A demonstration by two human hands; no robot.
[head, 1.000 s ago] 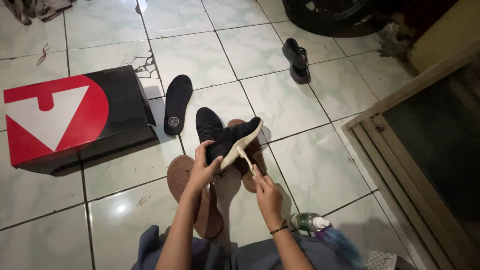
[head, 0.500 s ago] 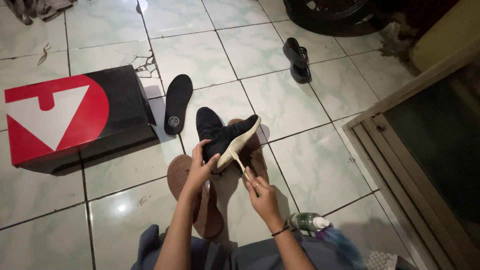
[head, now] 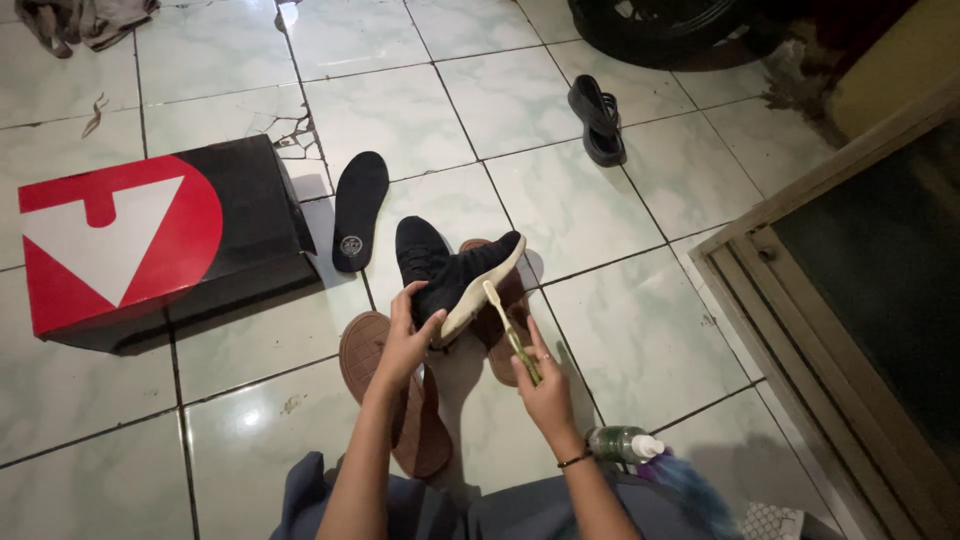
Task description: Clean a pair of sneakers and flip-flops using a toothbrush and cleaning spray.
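Observation:
My left hand grips a black shoe by its heel end and holds it tilted above the floor, its pale sole turned to the right. In my right hand is a toothbrush with a yellowish handle. The brush head rests against the edge of the pale sole. Two brown sandals lie under my hands: one below my left wrist, the other beneath the shoe. A second black shoe sits just behind the held one.
A black insole lies on the tiled floor beside a black and red shoebox. A dark sandal lies farther back near a tyre. A small bottle lies by my right forearm. A framed door is at the right.
My right hand has pushed the toothbrush up along the sole's edge toward the shoe's toe end. My left hand keeps the shoe nearly still.

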